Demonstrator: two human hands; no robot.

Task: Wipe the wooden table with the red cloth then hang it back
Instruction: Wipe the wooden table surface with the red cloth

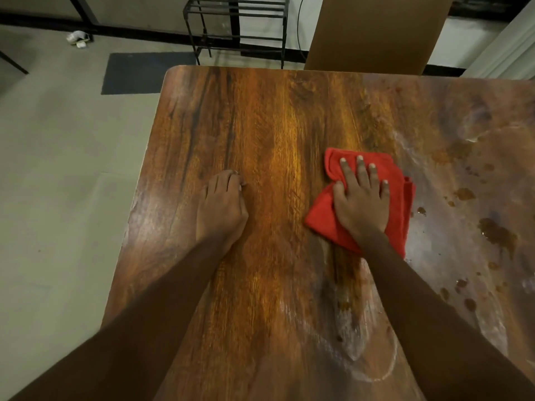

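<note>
A folded red cloth [396,204] lies flat on the wooden table [275,117], right of centre. My right hand [360,201] presses down on the cloth with fingers spread over it. My left hand [223,206] rests on the bare wood to the left, fingers curled under, holding nothing. Brown spill spots [496,233] and whitish smear marks [347,337] cover the table's right and near parts.
Beyond the table's far edge stand a black metal rack [237,27] and a brown cardboard panel [376,30]. A dark floor mat [136,73] lies on the grey floor at the left. The table's left edge runs diagonally beside my left arm.
</note>
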